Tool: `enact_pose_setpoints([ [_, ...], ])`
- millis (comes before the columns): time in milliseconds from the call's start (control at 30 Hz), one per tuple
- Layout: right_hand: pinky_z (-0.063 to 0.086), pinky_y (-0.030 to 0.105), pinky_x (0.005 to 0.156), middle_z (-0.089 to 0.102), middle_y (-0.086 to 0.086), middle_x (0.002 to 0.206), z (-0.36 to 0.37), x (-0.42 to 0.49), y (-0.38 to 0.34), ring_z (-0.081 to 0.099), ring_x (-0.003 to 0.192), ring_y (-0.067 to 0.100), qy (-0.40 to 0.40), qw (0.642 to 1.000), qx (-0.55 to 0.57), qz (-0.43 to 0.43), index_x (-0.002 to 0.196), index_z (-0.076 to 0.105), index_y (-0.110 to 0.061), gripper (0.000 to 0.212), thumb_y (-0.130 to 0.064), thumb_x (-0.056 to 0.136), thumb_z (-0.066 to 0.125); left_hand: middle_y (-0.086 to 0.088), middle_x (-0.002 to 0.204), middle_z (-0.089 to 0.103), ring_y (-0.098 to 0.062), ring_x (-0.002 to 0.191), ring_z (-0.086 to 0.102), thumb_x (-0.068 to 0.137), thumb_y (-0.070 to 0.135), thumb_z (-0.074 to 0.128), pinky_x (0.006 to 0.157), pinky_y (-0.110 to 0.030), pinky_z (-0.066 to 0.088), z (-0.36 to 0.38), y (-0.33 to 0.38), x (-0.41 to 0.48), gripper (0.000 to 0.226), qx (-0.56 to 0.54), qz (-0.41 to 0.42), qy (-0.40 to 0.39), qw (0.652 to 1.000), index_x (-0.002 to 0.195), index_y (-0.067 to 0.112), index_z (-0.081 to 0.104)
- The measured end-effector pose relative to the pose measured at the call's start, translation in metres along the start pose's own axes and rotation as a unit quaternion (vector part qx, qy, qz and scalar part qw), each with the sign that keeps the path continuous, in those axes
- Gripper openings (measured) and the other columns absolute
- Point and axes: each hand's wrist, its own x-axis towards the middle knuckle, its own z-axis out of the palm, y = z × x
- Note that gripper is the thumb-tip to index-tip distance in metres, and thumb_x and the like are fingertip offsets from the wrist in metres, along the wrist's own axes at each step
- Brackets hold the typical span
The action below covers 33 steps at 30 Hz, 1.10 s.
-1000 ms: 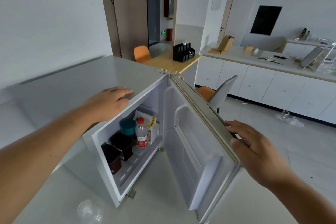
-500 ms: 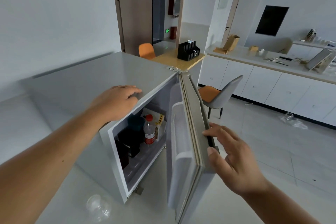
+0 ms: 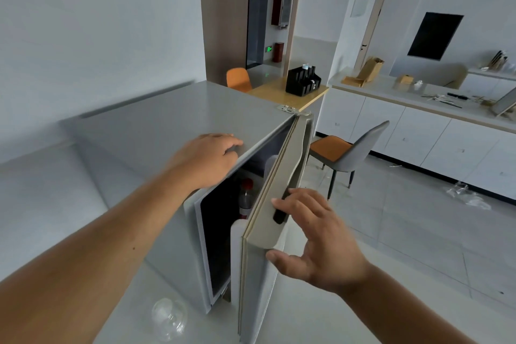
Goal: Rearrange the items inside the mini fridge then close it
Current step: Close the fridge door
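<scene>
The left hand (image 3: 206, 159) is lying palm down on the top of the mini fridge (image 3: 167, 126), near its front edge, with the fingers relaxed and reaching toward the lip; it is grasping nothing. The right hand (image 3: 315, 237) is resting against the free edge of the fridge door (image 3: 261, 232). Its fingers are spread and only slightly bent, the fingertips (image 3: 279, 202) are touching the dark handle recess (image 3: 280, 212), and the thumb is sitting lower down against the door's edge. It is pressing on the door rather than clenching around it.

The door is hanging from a metal hinge (image 3: 286, 108) at the far top corner and is standing at a narrow angle to the cabinet, leaving a slim gap. Through that gap the inside is looking dark, and a bottle (image 3: 245, 198) with a red cap is showing upright just behind the door's inner lining; other contents are too shadowed to make out.

The fridge is sitting on a pale grey worktop (image 3: 42, 190). A clear plastic dome (image 3: 169, 318) is lying on that worktop just beside the fridge's near bottom corner. Beyond the door, a grey chair (image 3: 343, 153) with an orange seat is standing on the tiled floor, and a black organiser (image 3: 303, 82) is sitting on a wooden table behind the fridge.
</scene>
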Motion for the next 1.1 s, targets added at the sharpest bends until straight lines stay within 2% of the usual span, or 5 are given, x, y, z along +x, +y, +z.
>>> enact_pose_setpoints([
  [133,0.047,0.027,0.098,0.063,-0.011,0.121,0.015,0.015,-0.010,0.051,0.126,0.010,0.008,1.000,-0.010,0.008,0.132,0.063,-0.021,0.074,-0.077,0.083,0.060,0.012,0.163,0.046,-0.018,0.148,0.043,0.096,0.040,0.037,0.115,-0.041,0.037,-0.001,0.000,0.000,0.056,-0.011,0.000,0.004,1.000,0.149,0.040,0.054],
  [333,0.052,0.032,0.093,0.061,-0.011,0.120,0.034,0.031,-0.020,0.051,0.121,0.011,0.016,1.000,-0.022,0.015,0.132,0.060,-0.025,0.070,-0.076,0.084,0.061,0.015,0.158,0.052,-0.014,0.144,0.048,0.096,0.041,0.036,0.110,-0.038,0.041,0.002,-0.002,0.002,0.053,-0.028,0.002,0.019,0.999,0.145,0.042,0.057],
  [567,0.046,0.027,0.099,0.059,-0.012,0.121,0.048,0.044,-0.027,0.049,0.122,0.011,0.013,0.999,-0.044,0.025,0.134,0.059,-0.027,0.070,-0.076,0.084,0.060,0.014,0.157,0.054,-0.014,0.142,0.050,0.097,0.052,0.036,0.110,-0.038,0.041,0.002,-0.002,0.004,0.053,-0.031,0.007,0.028,0.999,0.142,0.041,0.061],
  [733,0.029,0.017,0.104,0.060,-0.013,0.121,0.054,0.057,-0.036,0.047,0.121,0.010,0.007,0.997,-0.075,0.034,0.133,0.061,-0.026,0.070,-0.075,0.082,0.061,0.013,0.159,0.051,-0.016,0.144,0.048,0.088,0.075,0.044,0.110,-0.041,0.042,0.002,-0.002,0.002,0.068,0.000,0.006,0.025,1.000,0.145,0.042,0.056],
  [1100,0.017,0.004,0.102,0.058,-0.016,0.124,0.055,0.053,-0.039,0.044,0.122,0.006,0.018,0.995,-0.087,0.045,0.134,0.058,-0.030,0.070,-0.078,0.084,0.057,0.013,0.160,0.049,-0.016,0.145,0.046,0.087,0.074,0.048,0.110,-0.040,0.042,0.003,-0.001,0.000,0.068,0.001,0.009,0.030,1.000,0.146,0.042,0.055],
])
